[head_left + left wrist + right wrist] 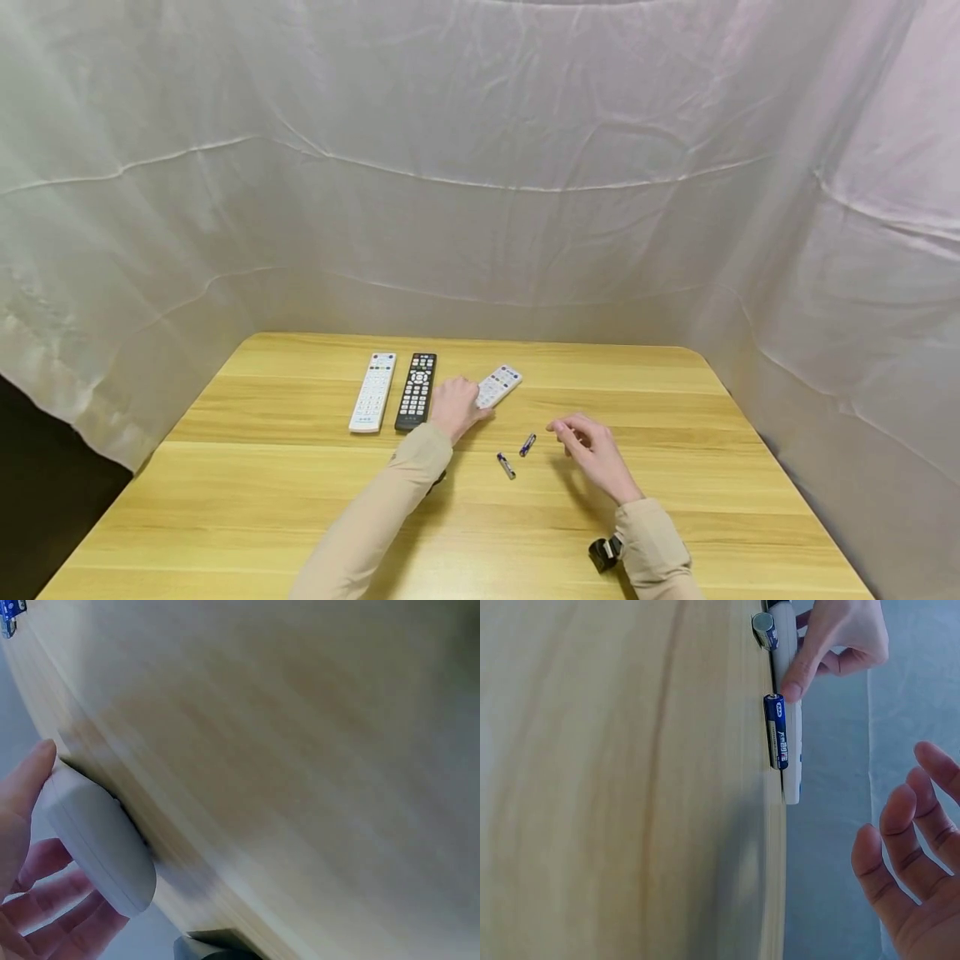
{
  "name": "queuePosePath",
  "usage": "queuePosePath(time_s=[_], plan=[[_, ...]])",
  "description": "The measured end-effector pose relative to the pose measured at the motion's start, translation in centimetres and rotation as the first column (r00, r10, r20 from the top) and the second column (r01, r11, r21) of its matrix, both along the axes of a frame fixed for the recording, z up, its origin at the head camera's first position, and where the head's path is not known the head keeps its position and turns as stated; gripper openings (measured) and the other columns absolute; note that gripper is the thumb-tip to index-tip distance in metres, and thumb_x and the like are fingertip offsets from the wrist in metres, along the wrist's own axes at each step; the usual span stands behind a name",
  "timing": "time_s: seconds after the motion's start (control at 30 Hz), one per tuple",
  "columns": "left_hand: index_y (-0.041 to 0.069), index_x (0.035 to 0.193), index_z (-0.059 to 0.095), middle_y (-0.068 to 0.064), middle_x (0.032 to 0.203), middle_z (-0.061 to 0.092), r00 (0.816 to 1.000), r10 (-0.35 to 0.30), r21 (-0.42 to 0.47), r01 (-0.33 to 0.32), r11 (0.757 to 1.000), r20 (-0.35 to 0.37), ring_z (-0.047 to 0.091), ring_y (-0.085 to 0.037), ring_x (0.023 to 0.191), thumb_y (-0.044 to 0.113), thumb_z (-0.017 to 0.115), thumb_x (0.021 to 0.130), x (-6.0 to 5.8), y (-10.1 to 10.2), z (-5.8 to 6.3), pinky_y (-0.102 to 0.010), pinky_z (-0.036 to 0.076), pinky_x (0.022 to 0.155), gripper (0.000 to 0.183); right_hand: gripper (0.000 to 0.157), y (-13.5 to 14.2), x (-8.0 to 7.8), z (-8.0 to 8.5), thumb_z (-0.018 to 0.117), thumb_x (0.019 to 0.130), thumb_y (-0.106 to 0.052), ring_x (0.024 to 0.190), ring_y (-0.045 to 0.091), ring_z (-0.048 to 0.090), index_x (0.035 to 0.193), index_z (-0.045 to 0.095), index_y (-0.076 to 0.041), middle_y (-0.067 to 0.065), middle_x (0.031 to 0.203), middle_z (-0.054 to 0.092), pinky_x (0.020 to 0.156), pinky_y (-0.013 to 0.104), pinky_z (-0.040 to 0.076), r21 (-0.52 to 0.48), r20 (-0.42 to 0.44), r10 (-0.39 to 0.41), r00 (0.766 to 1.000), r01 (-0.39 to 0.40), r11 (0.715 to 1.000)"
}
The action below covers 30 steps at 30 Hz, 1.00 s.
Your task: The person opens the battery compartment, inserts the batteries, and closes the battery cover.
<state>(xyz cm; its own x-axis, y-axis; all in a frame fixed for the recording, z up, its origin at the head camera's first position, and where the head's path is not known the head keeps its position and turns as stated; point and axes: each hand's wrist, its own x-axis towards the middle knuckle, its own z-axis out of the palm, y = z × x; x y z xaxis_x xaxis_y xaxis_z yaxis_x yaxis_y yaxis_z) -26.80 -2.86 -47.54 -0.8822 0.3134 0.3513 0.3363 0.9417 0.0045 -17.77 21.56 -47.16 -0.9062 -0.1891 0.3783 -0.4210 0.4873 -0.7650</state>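
Note:
My left hand [455,407] grips the near end of a white remote control [500,386] that lies slanted on the table with its buttons up. In the left wrist view, the thumb and fingers sit on opposite sides of the remote's end [101,840]. Two small blue and silver batteries lie in front of it: one battery [506,466] nearer to me and another battery [528,444] farther right. Over the table, to the right of both, hovers my right hand [596,457], holding nothing. Its fingers [900,825] are loosely bent and spread in the right wrist view.
To the left of my left hand, a black remote [416,392] and a longer white remote [372,392] lie side by side. The wooden table [225,500] ends at a pale curtain [480,233] behind and at the right. A black camera [603,553] hangs at my right wrist.

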Motion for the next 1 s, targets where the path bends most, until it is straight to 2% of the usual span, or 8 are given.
queuePosePath(time_s=[0.17,0.23,0.43,0.57,0.7,0.87,1.0], plan=[[0.009,0.085,0.073,-0.003,0.071,0.067,1.0,0.004,0.012,-0.004,1.0,-0.01,0.052,-0.014,0.057,0.053,0.083,0.077,-0.2,-0.2,-0.3,-0.023,0.044,0.043,0.045,0.019,0.0,0.0,0.0,0.057,0.102,-0.012,0.063,0.011,0.057,0.105,0.073,-0.002,0.019,0.083,0.063,0.054,0.018,0.049,-0.004,0.001,0.011,1.0,-0.011,1.0],[0.009,0.088,0.073,-0.003,0.071,0.067,1.0,-0.001,0.016,0.001,1.0,-0.004,0.053,-0.014,0.057,0.049,0.083,0.078,-0.2,-0.2,-0.3,-0.023,0.044,0.043,0.042,0.019,0.0,0.0,-0.1,0.057,0.102,-0.012,0.063,0.01,0.056,0.105,0.073,-0.002,0.018,0.083,0.063,0.053,0.018,0.049,-0.003,0.001,0.011,1.0,-0.011,1.0],[0.006,0.113,0.068,-0.007,0.082,0.071,0.999,-0.023,0.0,0.023,1.0,0.044,0.059,-0.017,0.062,0.038,0.083,0.08,0.0,0.0,0.0,-0.022,0.046,0.045,0.048,0.019,0.0,0.0,0.0,0.057,0.102,-0.012,0.063,0.02,0.058,0.104,0.074,-0.003,0.019,0.082,0.063,0.053,0.018,0.049,0.01,-0.004,0.003,1.0,-0.003,1.0],[0.004,0.12,0.066,-0.009,0.086,0.073,0.998,-0.022,-0.047,0.025,0.999,0.056,0.061,-0.017,0.063,0.035,0.083,0.08,0.1,0.1,0.2,-0.022,0.048,0.045,0.053,0.019,0.0,-0.1,0.0,0.057,0.102,-0.013,0.064,0.026,0.059,0.104,0.073,-0.004,0.021,0.083,0.063,0.053,0.018,0.048,0.014,0.001,0.002,1.0,-0.002,1.0],[0.003,0.119,0.068,-0.008,0.084,0.072,0.999,-0.029,-0.1,0.031,0.994,0.026,0.061,-0.017,0.063,0.034,0.082,0.079,0.2,-0.1,0.1,-0.024,0.051,0.047,0.053,0.019,0.1,-0.1,0.0,0.058,0.102,-0.013,0.063,0.021,0.058,0.104,0.074,-0.003,0.02,0.083,0.063,0.053,0.018,0.048,0.01,0.003,0.009,1.0,-0.009,1.0],[0.001,0.11,0.069,-0.008,0.082,0.07,0.999,-0.035,-0.101,0.037,0.994,0.022,0.058,-0.016,0.063,0.036,0.078,0.079,0.3,-0.6,-0.2,-0.025,0.052,0.05,0.048,0.018,-0.1,0.1,0.1,0.058,0.102,-0.011,0.063,0.013,0.057,0.105,0.074,-0.003,0.016,0.082,0.063,0.053,0.017,0.048,0.002,0.002,0.016,1.0,-0.016,1.0],[-0.004,0.121,0.064,-0.012,0.085,0.067,0.999,-0.016,-0.08,0.02,0.997,0.046,0.054,-0.017,0.063,0.037,0.072,0.084,0.7,-1.1,-0.2,-0.024,0.051,0.047,0.056,0.018,-0.5,0.4,0.5,0.057,0.101,-0.006,0.063,0.013,0.056,0.105,0.073,0.0,0.012,0.082,0.063,0.053,0.017,0.047,0.022,-0.004,0.001,1.0,-0.001,1.0]])
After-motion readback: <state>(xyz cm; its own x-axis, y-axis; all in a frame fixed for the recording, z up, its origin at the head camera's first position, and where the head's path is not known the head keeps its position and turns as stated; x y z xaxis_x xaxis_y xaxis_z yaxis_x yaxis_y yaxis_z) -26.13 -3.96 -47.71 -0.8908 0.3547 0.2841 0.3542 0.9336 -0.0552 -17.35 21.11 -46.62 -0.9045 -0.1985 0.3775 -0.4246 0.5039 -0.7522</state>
